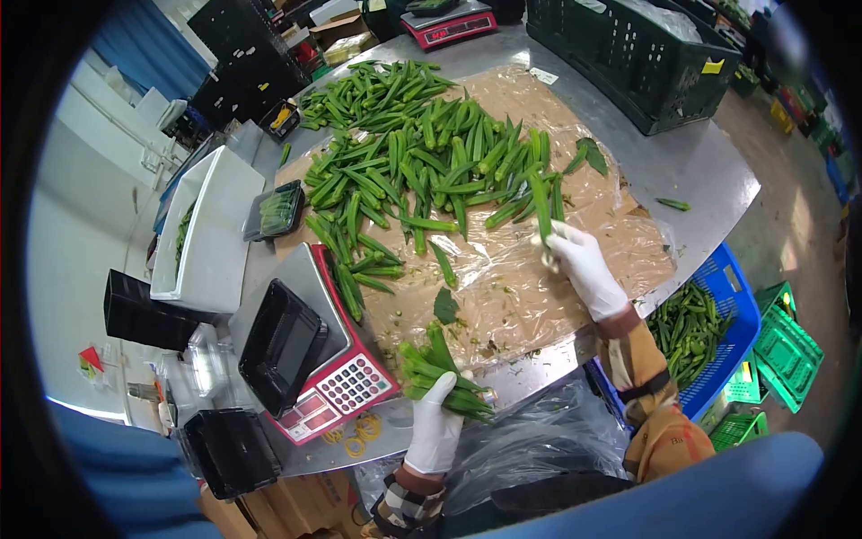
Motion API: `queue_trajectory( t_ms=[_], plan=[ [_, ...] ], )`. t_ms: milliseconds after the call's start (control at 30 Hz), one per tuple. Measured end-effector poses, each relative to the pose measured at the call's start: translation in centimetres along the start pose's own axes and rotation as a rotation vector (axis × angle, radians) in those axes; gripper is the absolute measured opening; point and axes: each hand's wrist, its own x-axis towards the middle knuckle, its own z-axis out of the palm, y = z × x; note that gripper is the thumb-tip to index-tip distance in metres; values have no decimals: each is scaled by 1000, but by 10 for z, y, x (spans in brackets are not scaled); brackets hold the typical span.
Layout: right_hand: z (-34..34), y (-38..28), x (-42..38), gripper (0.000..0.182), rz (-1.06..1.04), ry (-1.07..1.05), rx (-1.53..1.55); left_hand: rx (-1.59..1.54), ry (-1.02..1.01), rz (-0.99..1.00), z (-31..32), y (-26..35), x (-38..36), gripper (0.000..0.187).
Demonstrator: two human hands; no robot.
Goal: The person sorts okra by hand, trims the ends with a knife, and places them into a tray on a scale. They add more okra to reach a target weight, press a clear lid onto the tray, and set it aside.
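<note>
My left hand [437, 411], in a white glove, is closed around a bunch of okra pods [434, 364] at the near edge of the table. In my right hand [572, 260], also gloved in white, a single long okra pod [540, 207] is pinched near one end and points away from me. Beyond both hands a big heap of okra [431, 162] spreads over a plastic-covered cardboard sheet [530, 310]. To the left of my left hand stands a red weighing scale [359, 373] with a black tray [283, 346] on it.
A packed tray of okra [275, 211] sits by a white bin [202, 229] on the left. Rubber bands [359, 438] lie below the scale. A blue crate [732, 296] of okra is at right; a dark green crate [633, 63] and a second scale [449, 27] stand at the back.
</note>
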Motion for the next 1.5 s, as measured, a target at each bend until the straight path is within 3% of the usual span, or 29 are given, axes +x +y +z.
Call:
queue_trajectory(
  t_ms=[100,200,267,333,400,467,533,600,633,667,700,733,767,833,967,1000,1067,1167,1433,1500],
  plan=[
    [-3,-11,-42,43,99,-131,389,2,-35,22,17,2,-6,32],
    [-4,-8,-68,46,154,-243,534,42,-39,42,15,-3,-4,38],
    [4,-9,-82,47,185,-313,422,44,-77,14,16,-4,-5,42],
    [20,-11,-101,44,244,-399,142,4,-149,22,15,-6,-5,47],
    [36,2,-118,40,167,-542,-181,-77,-259,58,12,-12,-2,53],
    [51,11,-128,38,190,-695,-487,-27,-226,80,18,-10,-6,58],
    [53,9,-122,34,-86,-751,-612,8,-147,58,12,-9,-5,58],
    [42,-11,-93,31,-136,-762,-503,-18,-184,-29,3,-6,-4,56],
    [37,-26,-77,28,-50,-583,-598,-33,-202,-71,0,-5,-4,55],
    [28,-16,-54,23,-141,-335,-641,-38,-192,-59,0,-5,-5,54],
    [3,3,-14,22,-567,-135,-1029,-40,-183,-48,0,-4,-5,52],
    [-7,-10,11,33,-687,13,-1377,-42,-176,-36,0,-4,-6,51],
    [-20,-8,37,37,-770,114,-1429,-40,-178,-47,1,-3,-6,51],
    [-37,-5,65,30,-794,153,-1649,-37,-178,-70,1,-2,-6,50],
    [-58,-20,75,24,-814,50,-1693,-15,-135,-28,1,-1,-7,48],
    [-54,-32,64,29,-882,139,-1558,-20,-123,-40,1,1,-7,48],
    [-55,-35,48,27,-670,154,-1140,-29,-117,-60,3,2,-8,48],
    [-43,-49,9,29,-123,-13,-331,-28,-149,-82,6,2,-6,47],
    [-15,-39,-44,51,184,-262,390,-32,-123,-49,1,-4,-6,45],
    [-6,-35,-47,51,160,-244,371,-38,-137,-44,-2,-4,-5,45]
  ],
)
